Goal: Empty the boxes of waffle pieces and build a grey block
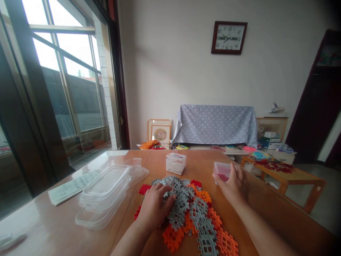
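Right grip (236, 185) holding box (221, 168) near table (198, 163) edge, clear of left grip (156, 200), half-open on grey pieces (183, 200)

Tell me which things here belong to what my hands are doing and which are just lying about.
In use, it seems:
plastic pieces, under your left hand
small clear box, in your right hand

Probably just lying about:
second box, untouched
clear plasticware
paper
wall clock
draped cloth

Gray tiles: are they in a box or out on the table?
Out. The gray tiles lie in a loose heap on the table, mixed with orange tiles, and the left hand is over them.
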Motion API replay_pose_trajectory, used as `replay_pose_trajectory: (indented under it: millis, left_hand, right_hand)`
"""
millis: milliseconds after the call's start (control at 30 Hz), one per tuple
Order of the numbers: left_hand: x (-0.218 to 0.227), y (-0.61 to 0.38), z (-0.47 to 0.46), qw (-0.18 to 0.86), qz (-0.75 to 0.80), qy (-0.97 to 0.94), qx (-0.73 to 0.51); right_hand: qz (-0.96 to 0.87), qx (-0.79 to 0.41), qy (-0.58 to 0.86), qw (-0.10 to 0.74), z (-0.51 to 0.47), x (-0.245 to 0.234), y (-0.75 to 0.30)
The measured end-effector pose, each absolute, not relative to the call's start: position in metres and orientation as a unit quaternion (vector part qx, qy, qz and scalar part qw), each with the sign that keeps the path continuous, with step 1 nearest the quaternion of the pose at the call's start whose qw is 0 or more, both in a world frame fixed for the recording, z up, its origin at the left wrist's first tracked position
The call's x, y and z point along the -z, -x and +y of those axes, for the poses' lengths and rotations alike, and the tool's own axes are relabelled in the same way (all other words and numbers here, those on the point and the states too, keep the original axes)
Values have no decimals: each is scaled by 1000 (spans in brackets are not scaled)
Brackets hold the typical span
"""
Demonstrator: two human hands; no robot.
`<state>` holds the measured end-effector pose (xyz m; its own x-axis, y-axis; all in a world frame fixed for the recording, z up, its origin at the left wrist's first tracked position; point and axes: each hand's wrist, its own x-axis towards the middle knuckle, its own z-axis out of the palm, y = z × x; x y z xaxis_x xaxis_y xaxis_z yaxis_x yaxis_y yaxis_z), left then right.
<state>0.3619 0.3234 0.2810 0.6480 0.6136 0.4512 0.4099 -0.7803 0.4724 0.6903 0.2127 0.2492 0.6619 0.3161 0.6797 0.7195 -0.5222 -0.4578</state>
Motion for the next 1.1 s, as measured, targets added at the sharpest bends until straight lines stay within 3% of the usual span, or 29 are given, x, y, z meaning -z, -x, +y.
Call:
replay_pose_trajectory:
  millis: [233, 767, 1100]
  left_hand:
    - [-283, -361, 322, 168, 297, -887, -313]
    - [-284, -361, 319, 178, 300, -884, -311]
    - [-280, -360, 315, 187, 283, -868, -364]
  right_hand:
    - [-272, 236, 874, 327, 225, -253, -705]
    - [-301, 254, 852, 346, 224, -249, -699]
    - [-409, 242, 756, 450, 221, -286, -621]
